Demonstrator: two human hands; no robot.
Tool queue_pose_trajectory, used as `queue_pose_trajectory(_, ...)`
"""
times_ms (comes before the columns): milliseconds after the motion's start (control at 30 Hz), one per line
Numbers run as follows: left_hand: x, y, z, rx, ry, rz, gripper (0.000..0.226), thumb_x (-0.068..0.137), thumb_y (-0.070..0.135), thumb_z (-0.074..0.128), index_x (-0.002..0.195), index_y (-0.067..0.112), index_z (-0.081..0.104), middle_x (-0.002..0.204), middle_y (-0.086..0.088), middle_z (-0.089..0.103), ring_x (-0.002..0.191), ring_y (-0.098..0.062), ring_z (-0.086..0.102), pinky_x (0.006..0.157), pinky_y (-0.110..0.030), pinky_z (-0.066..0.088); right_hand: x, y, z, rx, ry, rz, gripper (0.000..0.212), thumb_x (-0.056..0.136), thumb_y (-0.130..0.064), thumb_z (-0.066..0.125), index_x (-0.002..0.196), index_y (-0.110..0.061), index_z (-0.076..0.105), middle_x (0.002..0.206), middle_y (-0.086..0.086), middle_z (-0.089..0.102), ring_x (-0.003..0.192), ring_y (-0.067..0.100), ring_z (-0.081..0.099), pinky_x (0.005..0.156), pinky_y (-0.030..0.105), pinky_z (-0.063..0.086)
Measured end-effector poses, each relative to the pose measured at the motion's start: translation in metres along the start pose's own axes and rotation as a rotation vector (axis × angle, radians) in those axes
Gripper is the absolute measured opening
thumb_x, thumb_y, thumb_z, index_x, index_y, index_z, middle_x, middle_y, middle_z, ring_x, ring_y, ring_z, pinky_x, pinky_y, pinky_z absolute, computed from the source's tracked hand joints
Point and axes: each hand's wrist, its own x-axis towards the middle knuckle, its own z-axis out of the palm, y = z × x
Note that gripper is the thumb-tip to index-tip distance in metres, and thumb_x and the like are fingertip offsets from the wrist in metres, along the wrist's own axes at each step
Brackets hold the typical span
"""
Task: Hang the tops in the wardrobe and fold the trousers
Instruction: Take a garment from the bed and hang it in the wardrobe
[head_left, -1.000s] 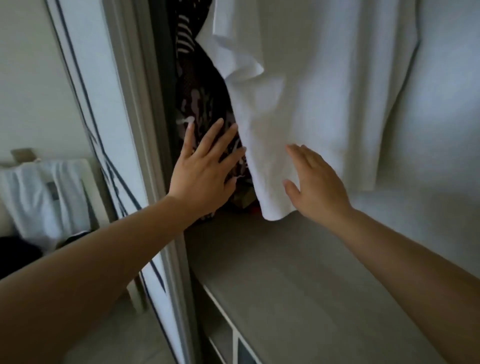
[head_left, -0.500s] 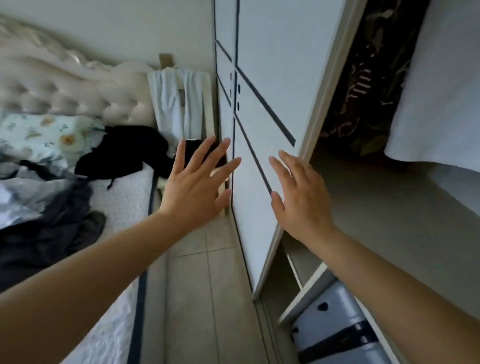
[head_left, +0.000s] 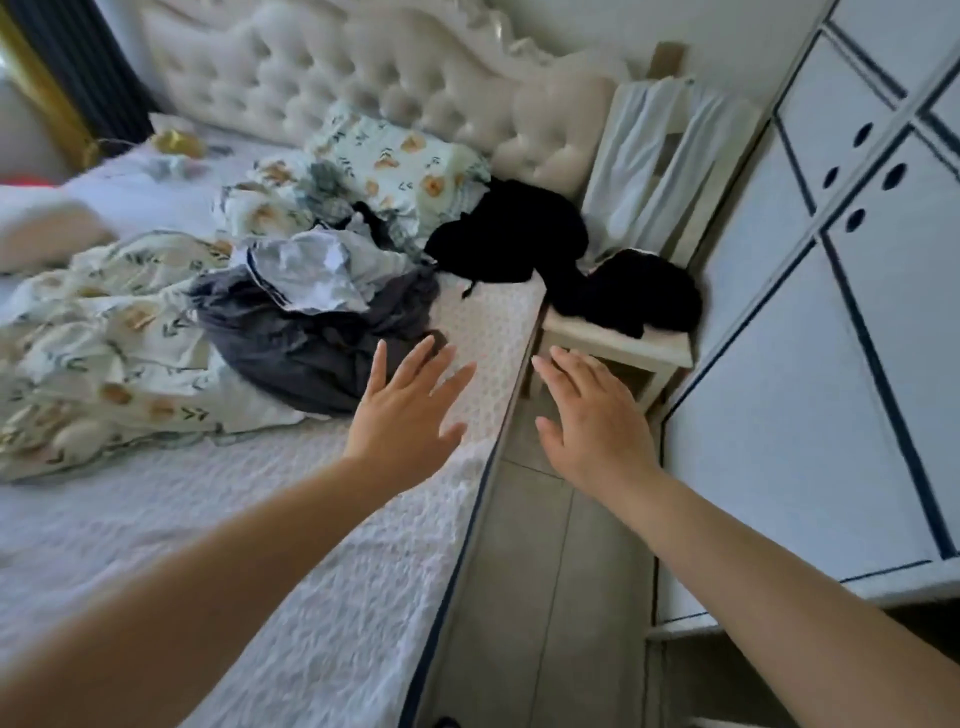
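A heap of clothes lies on the bed (head_left: 218, 525): a dark grey garment (head_left: 322, 353) at the front, a pale blue-white one (head_left: 317, 270) on top of it, and a black garment (head_left: 514, 234) at the bed's right edge. A second black garment (head_left: 641, 291) sits on a white chair (head_left: 654, 348). My left hand (head_left: 405, 410) hovers flat over the bed edge, just right of the grey garment, holding nothing. Spread out with nothing in it, my right hand (head_left: 592, 415) is above the floor gap. The wardrobe door (head_left: 831, 338) fills the right side.
A floral quilt (head_left: 93, 353) and pillow (head_left: 395, 161) cover the bed's left and back. Pale cloth (head_left: 649, 156) hangs over the chair back. A tufted headboard (head_left: 363, 73) runs along the rear. A narrow tiled floor strip (head_left: 545, 597) separates bed and wardrobe.
My view swung left from the open wardrobe and its hanging white top to the bed. Both hands left the wardrobe and now reach toward the clothes heap, still holding nothing.
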Motion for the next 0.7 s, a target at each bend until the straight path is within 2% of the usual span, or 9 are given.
queue_pose_trajectory(100,-0.002,-0.032,0.022,0.002,-0.079,-0.108,0.065,0.097,0.053,0.03,0.151,0.033,0.001,0.16,0.006,-0.004,0.146,-0.015,-0.014,0.115,-0.051,-0.014,0.041,-0.026,0.028,0.062,-0.069,-0.071,0.059,0.092,-0.027,0.05,0.146,-0.013,0.03,0.152,0.008,0.03,0.141,0.025,0.024,0.113,0.036,0.022)
queue_pose_trajectory(233,0.007,-0.067,0.049,-0.059,-0.125,-0.295,0.065,0.096,0.051,0.035,0.152,0.031,0.007,0.16,0.005,0.001,0.147,-0.016,-0.009,0.116,-0.051,-0.01,0.091,-0.048,0.073,0.187,-0.161,-0.097,0.06,0.095,-0.029,0.043,0.149,-0.017,0.02,0.156,0.003,0.019,0.143,0.019,0.014,0.116,0.031,0.011)
queue_pose_trajectory(400,0.035,-0.105,0.088,-0.096,-0.182,-0.47,0.066,0.096,0.048,0.039,0.152,0.03,0.009,0.16,0.004,0.004,0.147,-0.017,-0.007,0.117,-0.051,-0.01,0.16,-0.063,0.124,0.271,-0.264,-0.188,0.058,0.096,-0.028,0.041,0.149,-0.017,0.02,0.156,0.001,0.017,0.143,0.018,0.012,0.115,0.031,0.013)
queue_pose_trajectory(533,0.066,-0.128,0.113,-0.086,-0.259,-0.577,0.064,0.097,0.046,0.036,0.152,0.03,0.006,0.16,0.003,0.002,0.147,-0.018,-0.007,0.116,-0.05,-0.012,0.226,-0.064,0.158,0.22,-0.351,-0.333,0.058,0.096,-0.029,0.043,0.149,-0.015,0.022,0.155,0.005,0.021,0.142,0.02,0.016,0.114,0.032,0.017)
queue_pose_trajectory(700,0.101,-0.155,0.143,-0.13,-0.255,-0.731,0.063,0.097,0.043,0.036,0.152,0.029,0.008,0.16,0.002,0.002,0.147,-0.018,-0.007,0.113,-0.048,-0.014,0.292,-0.07,0.196,0.189,-0.446,-0.368,0.058,0.095,-0.028,0.045,0.148,-0.015,0.025,0.154,0.004,0.024,0.14,0.02,0.018,0.111,0.033,0.022)
